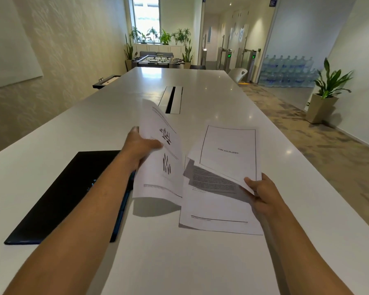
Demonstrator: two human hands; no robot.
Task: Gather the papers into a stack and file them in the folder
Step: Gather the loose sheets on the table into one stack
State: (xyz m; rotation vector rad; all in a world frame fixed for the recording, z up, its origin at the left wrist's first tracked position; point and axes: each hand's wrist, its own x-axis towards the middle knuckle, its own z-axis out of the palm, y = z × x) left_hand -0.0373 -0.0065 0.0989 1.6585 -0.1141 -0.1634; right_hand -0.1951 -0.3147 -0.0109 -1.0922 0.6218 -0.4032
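My left hand grips a printed sheet with diagrams by its left edge, holding it lifted and tilted above the white table. My right hand pinches the near right corner of a bordered page titled "Bibliography", raised off a text page that lies flat on the table beneath it. A closed black folder lies on the table to the left, partly under my left forearm.
A metal cable hatch is set into the table's middle, beyond the papers. A white chair stands at the far right side. A potted plant stands on the carpet to the right.
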